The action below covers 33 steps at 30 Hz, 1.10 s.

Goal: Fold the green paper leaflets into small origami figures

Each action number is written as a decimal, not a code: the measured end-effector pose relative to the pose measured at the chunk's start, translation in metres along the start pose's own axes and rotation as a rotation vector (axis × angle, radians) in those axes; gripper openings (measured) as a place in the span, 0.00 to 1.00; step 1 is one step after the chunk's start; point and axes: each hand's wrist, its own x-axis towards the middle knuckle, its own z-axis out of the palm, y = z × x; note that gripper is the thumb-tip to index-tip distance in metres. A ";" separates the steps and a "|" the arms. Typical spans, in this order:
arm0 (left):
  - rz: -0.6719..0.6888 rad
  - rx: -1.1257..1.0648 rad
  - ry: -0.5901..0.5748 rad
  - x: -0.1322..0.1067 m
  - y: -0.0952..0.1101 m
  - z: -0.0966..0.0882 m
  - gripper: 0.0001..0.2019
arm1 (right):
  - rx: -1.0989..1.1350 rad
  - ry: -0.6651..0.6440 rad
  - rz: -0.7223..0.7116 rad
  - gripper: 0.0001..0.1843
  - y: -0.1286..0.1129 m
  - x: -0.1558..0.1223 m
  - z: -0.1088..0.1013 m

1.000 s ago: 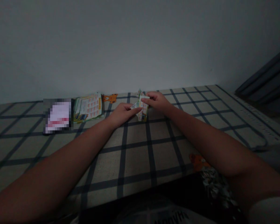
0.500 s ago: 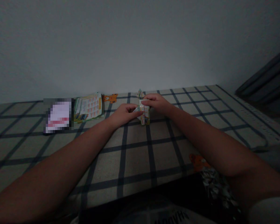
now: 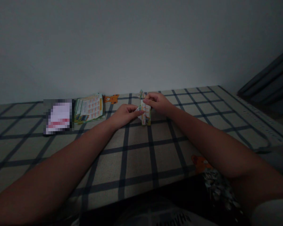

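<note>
A small piece of folded printed paper (image 3: 146, 118), white, green and yellow, is held between my two hands above the checked cloth. My left hand (image 3: 125, 115) pinches its left side, the thumb lying across the front. At its upper right, my right hand (image 3: 157, 102) has thumb and finger closed on the paper's edge. A pointed, folded tip (image 3: 141, 93) of paper sticks up just behind the right fingertips. The paper's back and some fingers are hidden.
Left of my hands lies a stack of printed leaflets (image 3: 91, 107). Beside it is a blurred, phone-like object (image 3: 58, 116) with a dark edge. The checked cloth (image 3: 136, 157) covers the surface up to a plain wall (image 3: 136, 47). Dark folded fabric (image 3: 271, 78) hangs at right.
My right fingers have shifted slightly up along the paper's edge, showing more of its printed front. My left hand stays nearly in place, still pinching the paper.
</note>
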 end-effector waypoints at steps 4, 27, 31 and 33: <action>0.036 0.071 -0.006 -0.003 0.002 0.001 0.21 | -0.008 -0.009 0.010 0.15 0.000 0.000 0.002; 0.132 0.233 0.220 -0.001 -0.003 0.000 0.23 | 0.176 -0.129 0.082 0.13 0.007 -0.001 0.006; 0.124 0.225 0.236 0.000 -0.006 -0.001 0.23 | 0.120 -0.127 0.079 0.12 0.008 0.000 0.005; 0.117 0.204 0.242 0.000 -0.006 0.000 0.23 | 0.073 -0.121 0.080 0.11 0.007 0.000 0.004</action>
